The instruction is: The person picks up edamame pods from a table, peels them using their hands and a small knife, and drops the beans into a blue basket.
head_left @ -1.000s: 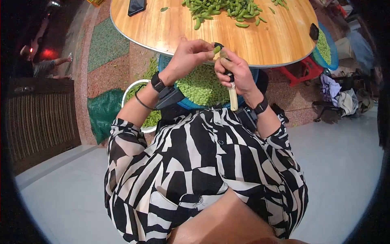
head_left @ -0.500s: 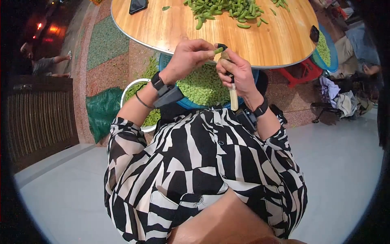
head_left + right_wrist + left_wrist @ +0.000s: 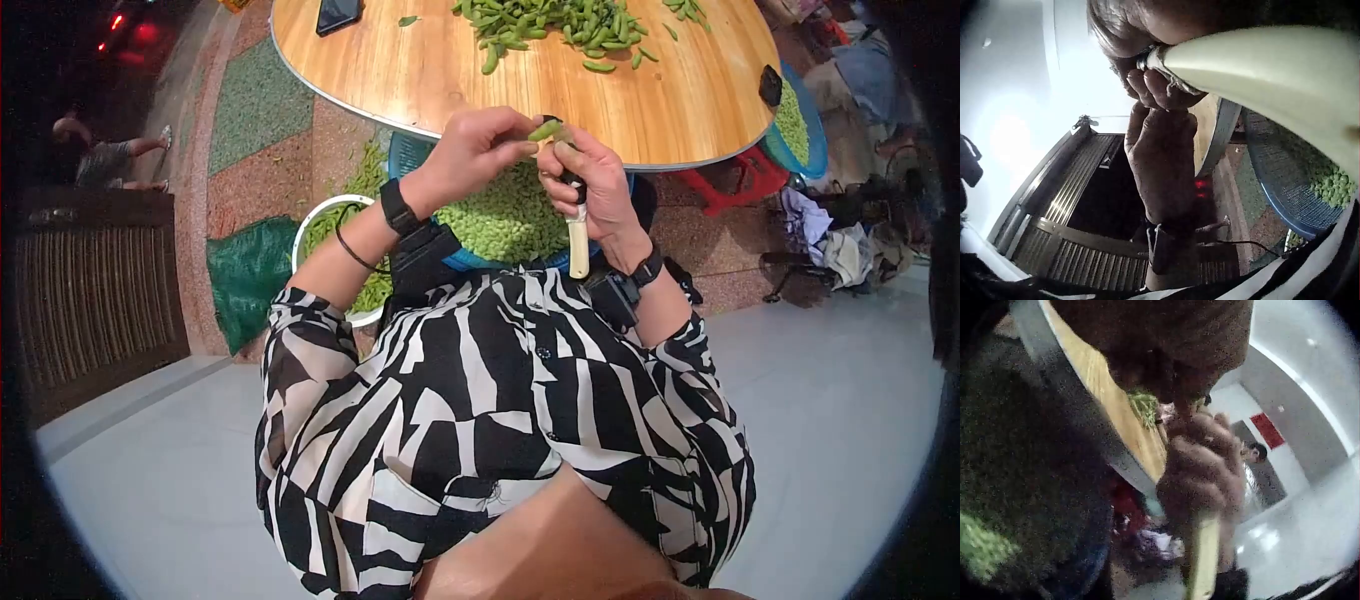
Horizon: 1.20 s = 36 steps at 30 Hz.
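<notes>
Over the near edge of the round wooden table (image 3: 420, 85), my left hand (image 3: 475, 155) pinches a green soybean pod (image 3: 546, 130) between thumb and fingertips. The right hand (image 3: 597, 185) grips a cream-handled tool (image 3: 579, 248), its handle pointing down toward my body. Its working end is hidden by the fingers. The right thumb and forefinger are right beside the pod. Seen from the right wrist, the cream handle (image 3: 1260, 62) runs large across the picture, and both hands' fingertips meet. Below the hands, a blue basin holds shelled green beans (image 3: 505, 222).
A heap of pods (image 3: 560, 25) and a phone (image 3: 338, 14) lie on the table. On the floor at left are a white bucket (image 3: 303, 245) of pods and a green sack (image 3: 245, 280). A red stool (image 3: 735, 180) and another blue basin (image 3: 818, 145) stand at right.
The left hand has shifted slightly right, closer to the right hand, and the pod now lies across the right fingertips. The right hand still holds the tool, a little lower.
</notes>
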Each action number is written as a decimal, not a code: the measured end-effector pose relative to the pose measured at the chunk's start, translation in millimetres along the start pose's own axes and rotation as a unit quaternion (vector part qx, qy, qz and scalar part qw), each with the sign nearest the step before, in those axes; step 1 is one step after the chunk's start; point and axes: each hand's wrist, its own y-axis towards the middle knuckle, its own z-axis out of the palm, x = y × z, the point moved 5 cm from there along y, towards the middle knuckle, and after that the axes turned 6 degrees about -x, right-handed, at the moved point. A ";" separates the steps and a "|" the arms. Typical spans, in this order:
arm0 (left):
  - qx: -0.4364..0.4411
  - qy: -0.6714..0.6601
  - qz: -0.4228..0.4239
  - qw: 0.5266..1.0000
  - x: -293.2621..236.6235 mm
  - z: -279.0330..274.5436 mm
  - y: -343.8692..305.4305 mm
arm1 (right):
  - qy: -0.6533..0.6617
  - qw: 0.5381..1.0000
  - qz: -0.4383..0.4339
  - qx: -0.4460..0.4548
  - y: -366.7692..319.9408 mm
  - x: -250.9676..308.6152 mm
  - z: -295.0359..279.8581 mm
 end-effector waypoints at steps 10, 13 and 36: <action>0.016 -0.087 -0.119 0.989 -7.0 8.6 -9.2 | -0.146 0.984 -0.091 -0.045 7.3 10.7 -5.5; 0.057 -0.281 -0.253 0.924 6.0 16.0 -13.4 | -0.204 0.973 -0.100 -0.044 4.9 12.4 -10.1; -0.021 -0.057 -0.080 0.995 5.1 15.9 -19.9 | -0.221 0.966 -0.094 -0.093 8.4 1.8 -15.1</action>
